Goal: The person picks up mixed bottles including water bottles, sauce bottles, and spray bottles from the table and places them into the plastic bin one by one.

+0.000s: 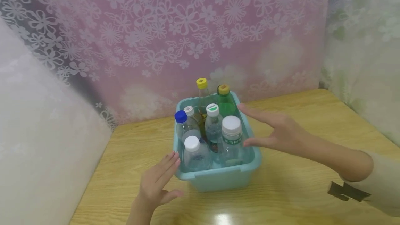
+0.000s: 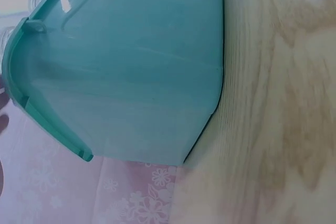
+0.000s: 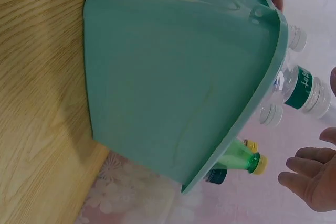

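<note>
A teal plastic bin [image 1: 218,180] stands on the table, packed with upright bottles. My left hand [image 1: 154,183] is at its front left corner, fingers straight and fingertips right at the rim. Over the right rim my right hand [image 1: 278,131] spreads thumb and fingers apart, holding nothing. Its thumb tip overlaps the wide clear bottle with a white cap and green label [image 1: 232,141] in the head view. Its fingertips are near the green bottle with a yellow cap [image 1: 226,104]. A white-capped clear bottle [image 1: 197,157] is the one nearest my left hand.
Also in the bin are a blue-capped bottle [image 1: 186,127], a tall yellow-capped bottle [image 1: 203,96] and a bottle with a green-and-white cap [image 1: 214,127]. The wooden table [image 1: 134,148] ends at a pink flowered curtain [image 1: 187,27] behind. Pale curtains hang at both sides.
</note>
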Demonstrator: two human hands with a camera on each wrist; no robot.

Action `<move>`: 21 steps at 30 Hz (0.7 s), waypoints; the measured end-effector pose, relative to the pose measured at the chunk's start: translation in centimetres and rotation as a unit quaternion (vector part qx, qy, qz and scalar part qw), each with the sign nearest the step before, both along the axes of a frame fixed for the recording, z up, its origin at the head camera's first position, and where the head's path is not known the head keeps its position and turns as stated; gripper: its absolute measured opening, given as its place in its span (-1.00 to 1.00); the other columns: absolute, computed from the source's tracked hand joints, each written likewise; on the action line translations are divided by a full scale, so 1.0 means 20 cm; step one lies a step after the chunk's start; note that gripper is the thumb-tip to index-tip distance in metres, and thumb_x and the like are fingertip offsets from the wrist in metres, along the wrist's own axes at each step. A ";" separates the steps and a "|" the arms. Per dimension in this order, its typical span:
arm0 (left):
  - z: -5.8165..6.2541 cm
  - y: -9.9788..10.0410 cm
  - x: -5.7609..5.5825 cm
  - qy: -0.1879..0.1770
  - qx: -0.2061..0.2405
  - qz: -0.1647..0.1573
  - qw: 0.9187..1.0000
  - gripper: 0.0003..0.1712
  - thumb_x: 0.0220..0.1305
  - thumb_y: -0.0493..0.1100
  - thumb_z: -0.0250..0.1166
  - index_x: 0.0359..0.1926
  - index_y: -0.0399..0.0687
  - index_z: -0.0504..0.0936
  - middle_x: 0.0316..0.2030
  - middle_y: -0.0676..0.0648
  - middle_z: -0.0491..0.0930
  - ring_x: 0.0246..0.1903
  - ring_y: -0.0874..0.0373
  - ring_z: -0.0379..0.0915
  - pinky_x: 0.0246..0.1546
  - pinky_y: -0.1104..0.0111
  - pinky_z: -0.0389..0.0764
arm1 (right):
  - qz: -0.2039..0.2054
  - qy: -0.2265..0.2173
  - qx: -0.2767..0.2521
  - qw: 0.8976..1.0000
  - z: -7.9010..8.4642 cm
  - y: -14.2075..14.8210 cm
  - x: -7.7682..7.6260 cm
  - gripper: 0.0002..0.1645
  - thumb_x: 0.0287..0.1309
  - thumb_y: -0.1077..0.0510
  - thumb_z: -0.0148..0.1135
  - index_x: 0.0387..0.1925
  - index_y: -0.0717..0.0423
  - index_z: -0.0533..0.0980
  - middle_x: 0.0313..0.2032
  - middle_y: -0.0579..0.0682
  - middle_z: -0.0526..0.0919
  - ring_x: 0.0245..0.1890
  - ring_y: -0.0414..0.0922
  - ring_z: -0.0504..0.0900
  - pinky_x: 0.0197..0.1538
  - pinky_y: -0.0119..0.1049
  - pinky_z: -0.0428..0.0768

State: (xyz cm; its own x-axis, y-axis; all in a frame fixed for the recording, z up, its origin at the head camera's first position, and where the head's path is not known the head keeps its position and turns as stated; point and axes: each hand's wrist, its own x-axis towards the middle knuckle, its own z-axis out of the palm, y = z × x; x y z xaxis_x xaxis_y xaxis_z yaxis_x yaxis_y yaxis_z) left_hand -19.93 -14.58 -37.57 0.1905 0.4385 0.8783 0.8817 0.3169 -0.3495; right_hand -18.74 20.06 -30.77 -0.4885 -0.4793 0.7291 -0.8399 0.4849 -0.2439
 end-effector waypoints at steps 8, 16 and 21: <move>0.02 -0.05 -0.03 -0.118 -0.003 0.101 0.988 0.15 0.22 0.56 -0.32 0.16 -0.47 0.42 0.10 -0.28 0.53 0.05 -0.15 0.52 -0.19 -0.27 0.58 | -0.084 -0.005 0.062 0.994 -0.03 0.09 0.00 0.11 -0.28 -0.19 0.51 0.34 0.06 0.28 0.31 0.13 0.34 0.35 -0.02 0.28 0.44 -0.42 0.15; 0.07 -0.12 -0.03 -0.255 -0.118 0.205 0.937 0.22 0.11 0.63 -0.54 0.41 -0.25 0.10 0.43 -0.05 0.04 0.38 -0.23 -0.03 0.11 -0.59 -0.32 | -0.163 -0.048 0.201 0.965 -0.06 0.16 -0.03 0.19 0.01 -0.43 0.18 0.47 0.06 -0.07 0.45 0.23 -0.08 0.48 0.07 -0.21 0.49 0.19 -0.26; 0.12 -0.17 -0.06 -0.283 -0.179 0.258 0.906 0.28 -0.02 0.70 -0.58 0.48 -0.12 -0.12 0.48 -0.07 -0.22 0.45 -0.16 -0.40 0.09 -0.58 -0.47 | -0.217 -0.096 0.267 0.934 -0.06 0.19 -0.04 0.31 -0.05 -0.49 0.18 0.48 0.09 -0.17 0.47 0.20 -0.33 0.46 0.10 -0.44 0.44 0.23 -0.46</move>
State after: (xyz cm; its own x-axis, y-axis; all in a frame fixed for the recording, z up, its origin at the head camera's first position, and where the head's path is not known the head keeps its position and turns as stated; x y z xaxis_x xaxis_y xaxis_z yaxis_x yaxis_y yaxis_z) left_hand -21.21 -18.05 -35.26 -0.5576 0.6174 0.5549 0.7187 0.6936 -0.0495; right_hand -19.60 23.84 -31.99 -0.8178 -0.4769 0.3221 -0.5023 0.8647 0.0048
